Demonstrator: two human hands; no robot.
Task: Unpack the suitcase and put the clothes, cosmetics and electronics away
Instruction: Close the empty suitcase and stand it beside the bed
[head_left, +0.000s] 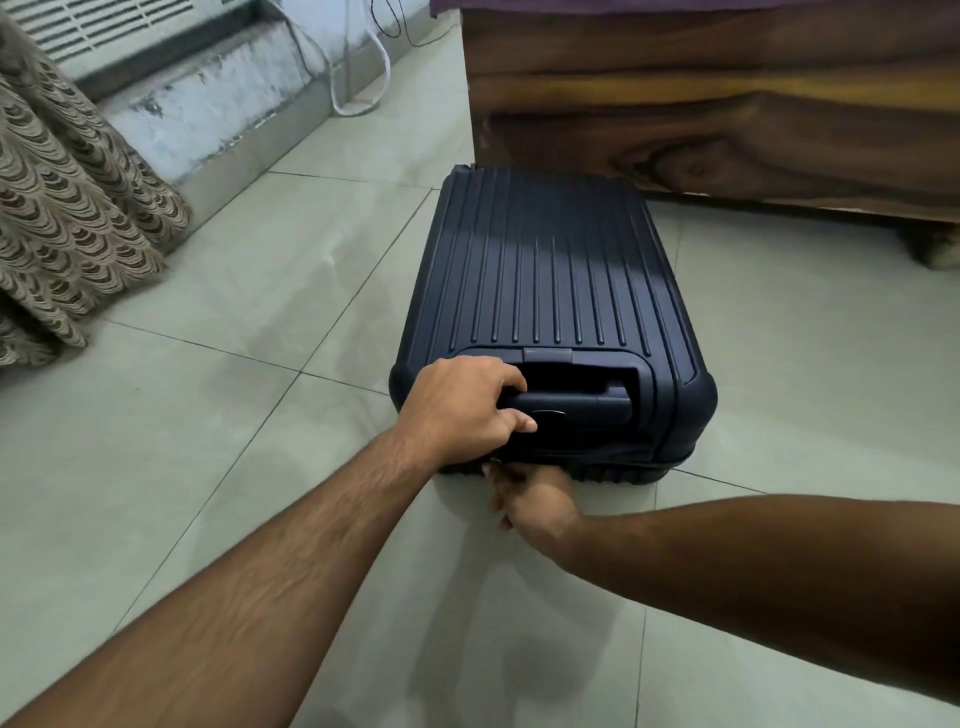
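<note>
Reaching in from the bottom of the frame: two bare forearms, one from lower left, one from the right edge, meeting at the near end of a dark navy suitcase (550, 291). Left hand (462, 410) at centre frame, fingers curled over the carry handle (576, 405), thumb on its front face; firm hold. Right hand (530, 493) just below, at the near lower edge of the case by the zip seam (623, 460); fingers bent, apparently pinching something small at the seam, object too small to identify. Right hand in shadow, grip detail poor.

Suitcase lying flat on the floor (208, 415), centre frame, closed. Hard shell, lengthwise ribs on the upper face. Handle set in a recess at the near end. Far end extending toward upper centre.

Floor: large pale grey-green tiles with dark grout lines.

Left edge, mid to upper: patterned beige-brown curtain (67, 208), scalloped print, hem bunched on the floor. Well apart from the suitcase.

Upper right: dark wooden furniture panel (727, 104), strong grain, standing just beyond the far right corner of the case. Strip of purple fabric (675, 5) along its top at the frame edge.

Upper left: stained white wall base (208, 114), a slatted white unit (104, 21) above it. White cable (363, 78) hanging in a loop down to the floor, upper centre, thin dark wires beside it.
</note>
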